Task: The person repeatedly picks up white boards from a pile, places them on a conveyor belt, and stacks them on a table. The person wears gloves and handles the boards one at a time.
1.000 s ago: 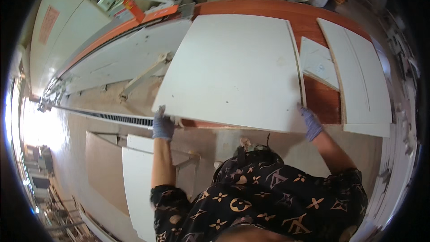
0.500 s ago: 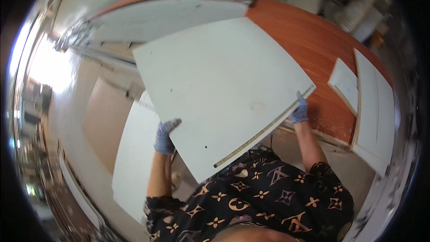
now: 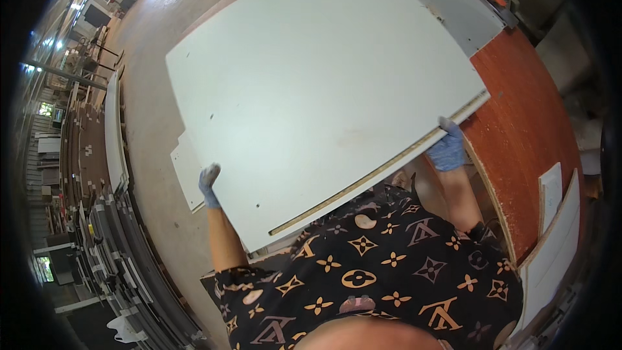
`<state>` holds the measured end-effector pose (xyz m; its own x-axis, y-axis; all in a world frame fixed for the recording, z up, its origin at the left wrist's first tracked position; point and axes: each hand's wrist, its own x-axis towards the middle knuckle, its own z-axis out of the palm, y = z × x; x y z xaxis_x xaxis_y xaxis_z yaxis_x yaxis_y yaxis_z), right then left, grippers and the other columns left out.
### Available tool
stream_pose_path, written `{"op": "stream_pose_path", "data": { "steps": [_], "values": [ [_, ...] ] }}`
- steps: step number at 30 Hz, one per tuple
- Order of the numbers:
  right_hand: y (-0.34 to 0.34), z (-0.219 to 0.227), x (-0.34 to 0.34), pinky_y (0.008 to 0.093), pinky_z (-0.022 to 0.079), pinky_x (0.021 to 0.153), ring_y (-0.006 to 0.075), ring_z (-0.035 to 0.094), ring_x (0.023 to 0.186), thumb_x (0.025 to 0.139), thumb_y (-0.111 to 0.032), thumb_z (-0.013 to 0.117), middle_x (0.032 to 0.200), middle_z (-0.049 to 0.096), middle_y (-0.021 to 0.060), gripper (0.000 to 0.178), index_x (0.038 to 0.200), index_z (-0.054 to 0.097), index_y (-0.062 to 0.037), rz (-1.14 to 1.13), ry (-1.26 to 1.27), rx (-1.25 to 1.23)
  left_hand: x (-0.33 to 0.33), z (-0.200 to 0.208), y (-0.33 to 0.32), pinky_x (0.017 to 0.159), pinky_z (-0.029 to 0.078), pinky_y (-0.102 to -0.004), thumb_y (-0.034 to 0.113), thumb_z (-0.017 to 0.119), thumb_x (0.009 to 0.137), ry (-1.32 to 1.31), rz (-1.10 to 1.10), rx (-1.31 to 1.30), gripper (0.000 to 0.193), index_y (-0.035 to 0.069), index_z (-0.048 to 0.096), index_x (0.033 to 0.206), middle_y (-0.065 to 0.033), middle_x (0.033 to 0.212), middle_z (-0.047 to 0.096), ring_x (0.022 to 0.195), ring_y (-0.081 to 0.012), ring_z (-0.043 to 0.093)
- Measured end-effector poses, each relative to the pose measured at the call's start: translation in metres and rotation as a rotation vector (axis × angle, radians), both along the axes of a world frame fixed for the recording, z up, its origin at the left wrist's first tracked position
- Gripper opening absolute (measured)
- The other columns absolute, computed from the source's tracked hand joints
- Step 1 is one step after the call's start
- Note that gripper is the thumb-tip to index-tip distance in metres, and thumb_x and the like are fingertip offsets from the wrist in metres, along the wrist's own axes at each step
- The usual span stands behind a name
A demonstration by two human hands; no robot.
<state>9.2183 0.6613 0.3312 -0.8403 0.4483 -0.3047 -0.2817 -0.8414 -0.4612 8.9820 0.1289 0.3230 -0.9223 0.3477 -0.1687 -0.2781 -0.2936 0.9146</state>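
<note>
A large white board (image 3: 317, 91) is held up in front of my body, its face turned up toward me. Along its near edge runs a long groove (image 3: 363, 181) of bare brown core. My left hand (image 3: 208, 185), in a blue-grey glove, grips the board's left edge with the thumb on top. At the near right edge my gloved right hand (image 3: 448, 146) holds the board from beneath, thumb over the rim. A few small dark holes dot the white surface. The fingers under the board are hidden.
To the right lies a reddish-brown tabletop (image 3: 525, 116) with narrow white panels (image 3: 551, 246) on it. A grey machine bed (image 3: 453, 6) with orange parts adjoins it. Several stacked dark panels (image 3: 123, 253) stand at the left. Another white panel (image 3: 184, 168) sits lower, beyond my left hand.
My view has swung left, showing more floor and the stacked panels. The white board has turned with me, away from the machine bed, still in both hands.
</note>
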Motion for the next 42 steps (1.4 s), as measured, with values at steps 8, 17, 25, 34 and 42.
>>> {"op": "stream_pose_path", "data": {
  "steps": [8,17,25,34,42],
  "values": [
    [-0.105,-0.063,-0.113,0.0404,0.048,0.088,0.0271,0.060,0.095,0.084,-0.013,0.061,0.104,0.061,0.0112,0.032,0.113,0.054,-0.0003,0.454,-0.101,0.030,-0.022,-0.024,-0.111,0.094,0.044,-0.0352,0.030,0.059,0.085,-0.118,0.212,-0.339,0.053,-0.004,0.047,0.124,-0.0169,0.117,0.056,0.108,-0.0274,0.055],
    [-0.072,-0.186,0.108,0.0364,0.046,0.083,0.0216,0.057,0.095,0.095,-0.038,0.035,0.112,0.058,0.0106,0.044,0.126,0.047,-0.0100,0.543,-0.749,0.337,-0.035,-0.085,0.060,0.104,0.033,-0.0344,0.014,0.053,0.091,0.307,0.304,-0.514,0.047,-0.004,0.038,0.132,-0.0164,0.135,0.043,0.124,-0.0243,0.042],
    [-0.027,-0.180,0.328,0.0364,0.045,0.076,0.0215,0.053,0.080,0.077,-0.025,0.065,0.083,0.054,0.0077,0.026,0.095,0.057,-0.0071,-0.481,-1.254,0.513,0.101,-0.137,0.327,0.076,0.047,-0.0308,0.026,0.062,0.086,0.080,-0.706,-0.359,0.043,0.012,0.050,0.125,-0.0021,0.116,0.057,0.100,-0.0157,0.056],
    [-0.025,-0.136,0.722,0.0330,0.046,0.078,0.0215,0.055,0.088,0.080,-0.047,0.063,0.099,0.059,0.0094,0.053,0.111,0.055,-0.0050,-1.773,-1.593,0.008,0.347,-0.092,0.530,0.071,0.048,-0.0254,0.029,0.066,0.084,0.016,-1.515,-0.291,0.045,0.010,0.053,0.122,-0.0036,0.110,0.061,0.092,-0.0123,0.058],
    [0.059,-0.014,0.887,0.0373,0.034,0.104,0.0289,0.042,0.127,0.079,-0.057,0.052,0.138,0.043,0.0139,0.076,0.136,0.039,-0.0083,-1.032,-2.388,-0.035,0.629,-0.101,0.596,0.079,0.051,-0.0343,0.054,0.065,0.077,-0.529,-1.843,-0.273,0.082,0.018,0.029,0.141,-0.0072,0.134,0.045,0.108,-0.0222,0.054]
  ]
}}
